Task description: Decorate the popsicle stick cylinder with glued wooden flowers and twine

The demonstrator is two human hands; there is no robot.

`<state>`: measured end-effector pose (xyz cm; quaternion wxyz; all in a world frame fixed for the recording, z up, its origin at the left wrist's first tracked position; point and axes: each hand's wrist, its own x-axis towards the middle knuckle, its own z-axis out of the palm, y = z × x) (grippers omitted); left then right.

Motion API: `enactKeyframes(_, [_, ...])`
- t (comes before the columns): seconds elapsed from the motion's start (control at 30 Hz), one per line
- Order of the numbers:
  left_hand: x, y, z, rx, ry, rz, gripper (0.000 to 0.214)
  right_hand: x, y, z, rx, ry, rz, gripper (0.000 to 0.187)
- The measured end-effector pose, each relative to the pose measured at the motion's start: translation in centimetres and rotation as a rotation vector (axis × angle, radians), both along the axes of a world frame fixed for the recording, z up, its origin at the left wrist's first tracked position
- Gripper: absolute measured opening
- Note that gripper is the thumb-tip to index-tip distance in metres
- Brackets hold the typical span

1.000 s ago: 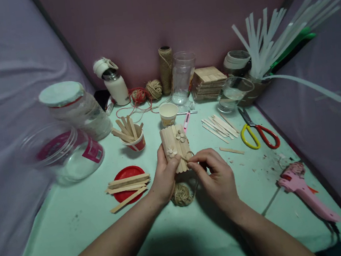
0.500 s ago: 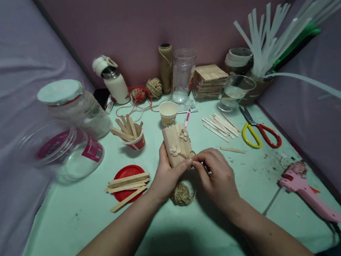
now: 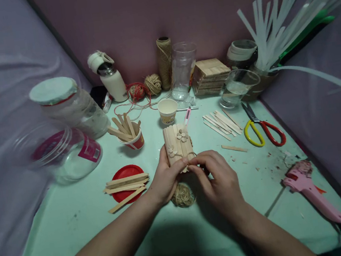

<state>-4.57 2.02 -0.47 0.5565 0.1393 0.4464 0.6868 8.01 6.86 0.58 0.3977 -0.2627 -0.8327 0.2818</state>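
Note:
My left hand grips a small holder made of wooden craft sticks, with its thumb laid across the lower front. Two pale wooden flowers decorate that front. My right hand pinches a strand of jute twine at the holder's lower right, fingertips close to my left thumb. Part of the strand is hidden by the fingers. Just below the hands, a ball of jute twine rests on the table.
On the left are a red lid bearing craft sticks, a paper cup of sticks and clear plastic jars. To the right lie loose thin sticks, scissors and a pink glue gun. An open paper cup stands behind the holder.
My right fingertips have shifted slightly left and down along the holder's lower edge. The holder has turned a little in my left hand. The camera view has moved slightly.

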Motion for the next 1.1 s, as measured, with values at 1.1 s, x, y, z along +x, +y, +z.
enactKeyframes(1.1, [-1.2,0.1,-0.9,0.092,0.157,0.034,0.07,1.0,2.9,-0.2,-0.643,-0.096,-0.042,0.02])
